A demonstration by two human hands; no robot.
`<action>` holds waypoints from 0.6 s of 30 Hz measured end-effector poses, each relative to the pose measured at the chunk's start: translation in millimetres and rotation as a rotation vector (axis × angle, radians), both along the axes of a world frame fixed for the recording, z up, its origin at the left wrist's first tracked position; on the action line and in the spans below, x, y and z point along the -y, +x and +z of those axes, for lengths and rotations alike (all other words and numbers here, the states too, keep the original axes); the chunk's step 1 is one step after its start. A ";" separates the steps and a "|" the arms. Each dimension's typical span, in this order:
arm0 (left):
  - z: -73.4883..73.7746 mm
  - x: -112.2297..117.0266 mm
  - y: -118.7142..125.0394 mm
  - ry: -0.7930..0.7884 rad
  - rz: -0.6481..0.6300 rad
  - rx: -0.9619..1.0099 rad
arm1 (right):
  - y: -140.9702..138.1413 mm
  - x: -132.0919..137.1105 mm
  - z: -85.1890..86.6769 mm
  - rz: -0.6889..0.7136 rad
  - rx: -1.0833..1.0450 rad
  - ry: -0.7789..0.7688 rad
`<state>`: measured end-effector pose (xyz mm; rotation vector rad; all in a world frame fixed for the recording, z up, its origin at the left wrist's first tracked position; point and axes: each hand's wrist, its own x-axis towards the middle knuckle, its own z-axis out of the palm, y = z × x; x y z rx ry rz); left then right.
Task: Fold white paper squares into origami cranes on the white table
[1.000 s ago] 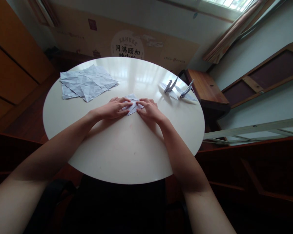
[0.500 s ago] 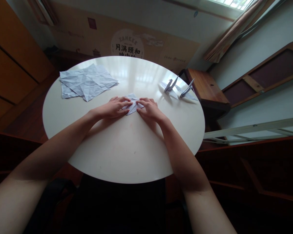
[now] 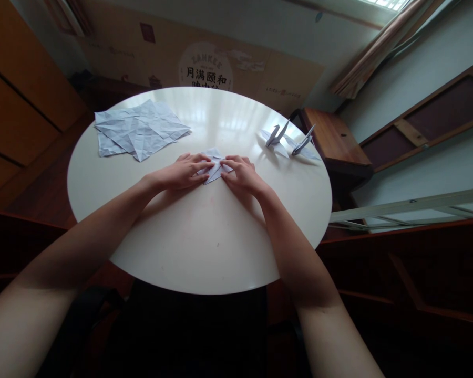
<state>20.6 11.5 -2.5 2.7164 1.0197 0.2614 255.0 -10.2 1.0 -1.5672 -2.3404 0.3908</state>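
A small piece of folded paper (image 3: 213,173), white with a bluish tint, lies on the round white table (image 3: 205,247). My left hand (image 3: 184,171) grips its left side, thumb near the front edge and fingers bent over the top. From the right, my right hand (image 3: 242,174) holds the opposite side between thumb and fingers. A narrow strip of the paper with crease lines shows between the hands. My fingers cover both of its sides.
Creased paper sheets (image 3: 142,128) lie in a pile at the table's back left. Two folded paper cranes, a nearer one (image 3: 275,140) and one farther right (image 3: 304,144), stand near the right edge. A wooden cabinet (image 3: 335,136) stands beyond that edge.
The camera view has shifted very slightly. Both hands keep their places on the folded paper, with hardly any movement of the fingers.
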 end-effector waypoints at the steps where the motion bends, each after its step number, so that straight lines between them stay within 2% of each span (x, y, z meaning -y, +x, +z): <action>1: 0.5 0.4 0.2 -0.002 0.002 0.000 | 0.1 0.1 0.2 0.000 -0.001 -0.001; 13: -6.3 -4.2 -3.1 0.006 0.000 0.015 | -0.6 1.1 2.5 0.000 0.002 -0.011; 18: -3.5 -2.7 -2.4 0.002 -0.002 0.007 | -0.7 1.5 3.0 -0.001 -0.001 -0.011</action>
